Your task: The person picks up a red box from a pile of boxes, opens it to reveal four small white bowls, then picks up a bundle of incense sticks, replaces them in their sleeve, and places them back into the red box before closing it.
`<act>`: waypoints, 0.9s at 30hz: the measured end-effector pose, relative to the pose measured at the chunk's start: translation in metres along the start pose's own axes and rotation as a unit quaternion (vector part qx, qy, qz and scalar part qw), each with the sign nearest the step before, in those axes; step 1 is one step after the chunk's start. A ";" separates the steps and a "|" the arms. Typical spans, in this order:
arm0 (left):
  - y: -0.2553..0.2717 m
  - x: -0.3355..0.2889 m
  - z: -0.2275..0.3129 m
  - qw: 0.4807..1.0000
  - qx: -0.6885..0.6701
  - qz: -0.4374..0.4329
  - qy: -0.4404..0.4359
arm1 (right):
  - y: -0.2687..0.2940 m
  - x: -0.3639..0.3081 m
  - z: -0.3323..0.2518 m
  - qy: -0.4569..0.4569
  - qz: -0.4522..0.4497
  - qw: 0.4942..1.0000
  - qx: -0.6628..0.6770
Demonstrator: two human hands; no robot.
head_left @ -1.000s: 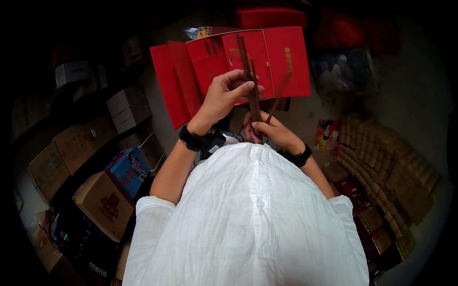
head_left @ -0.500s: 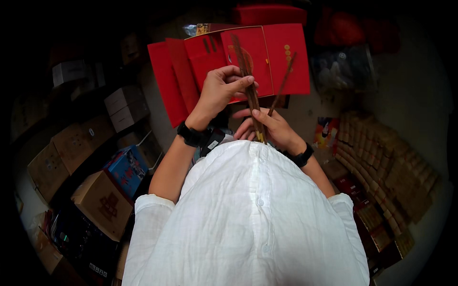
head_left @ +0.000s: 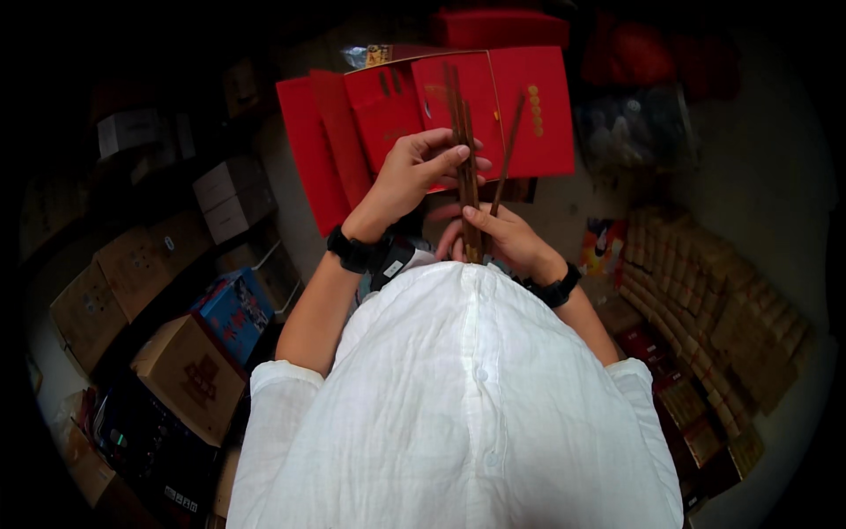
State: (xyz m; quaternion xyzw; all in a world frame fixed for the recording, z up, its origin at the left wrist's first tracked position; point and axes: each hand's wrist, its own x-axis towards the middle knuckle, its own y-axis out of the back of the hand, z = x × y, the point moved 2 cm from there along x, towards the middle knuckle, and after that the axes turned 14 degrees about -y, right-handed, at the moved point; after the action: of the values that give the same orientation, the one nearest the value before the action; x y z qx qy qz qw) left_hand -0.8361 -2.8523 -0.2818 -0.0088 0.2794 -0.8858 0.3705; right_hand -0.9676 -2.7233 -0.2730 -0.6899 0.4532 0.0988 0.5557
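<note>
A bundle of long, thin brown sticks (head_left: 470,188) stands nearly upright in front of my chest. My left hand (head_left: 412,174) pinches it around the middle, thumb on the near side. Lower down, my right hand (head_left: 513,236) has its thumb against the same bundle. One separate brown stick (head_left: 508,159) slants up from between the right thumb and palm, apart from the others. The bundle's lower ends disappear by my white shirt. Behind the hands lies an opened red box (head_left: 535,145) with folded-out panels and gold markings.
Cardboard boxes (head_left: 189,375) and a blue box (head_left: 233,310) are stacked on the left. Rows of tan bundled packages (head_left: 705,309) fill the right side. A clear plastic bag (head_left: 634,132) sits beyond the red box, near another red box (head_left: 502,29).
The bundle has turned more upright, its upper ends shifting right and fanning slightly. The separate stick has swung left to a steeper angle. Both hands stay nearly in place.
</note>
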 end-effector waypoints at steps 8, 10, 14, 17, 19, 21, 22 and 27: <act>-0.003 -0.004 0.005 0.999 -0.008 -0.033 -0.021 | 0.003 0.003 0.007 0.006 -0.027 1.000 0.010; -0.005 -0.005 0.007 0.999 -0.014 -0.038 -0.022 | 0.003 0.003 0.007 0.006 -0.024 1.000 0.007; -0.008 -0.007 0.010 0.997 -0.019 -0.063 -0.033 | 0.004 0.001 0.008 0.020 0.012 0.999 -0.035; -0.010 -0.009 0.011 0.996 -0.009 -0.078 -0.051 | 0.005 -0.001 0.009 0.027 0.043 0.996 -0.066; -0.009 -0.011 0.011 0.995 -0.004 -0.083 -0.062 | 0.006 -0.001 0.010 0.029 0.057 0.995 -0.078; -0.008 -0.012 0.009 0.992 0.015 -0.105 -0.075 | 0.008 0.002 0.010 0.077 0.092 0.982 -0.147; -0.008 -0.013 0.008 0.991 0.015 -0.106 -0.076 | 0.009 0.003 0.011 0.078 0.092 0.982 -0.148; -0.013 -0.017 0.010 0.989 0.021 -0.126 -0.078 | 0.011 0.005 0.012 0.108 0.120 0.976 -0.148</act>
State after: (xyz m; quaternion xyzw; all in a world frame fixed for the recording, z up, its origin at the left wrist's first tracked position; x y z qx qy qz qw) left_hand -0.8305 -2.8387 -0.2634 -0.1053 0.2278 -0.9275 0.2772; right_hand -0.9689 -2.7152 -0.2880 -0.7121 0.5701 0.1555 0.3792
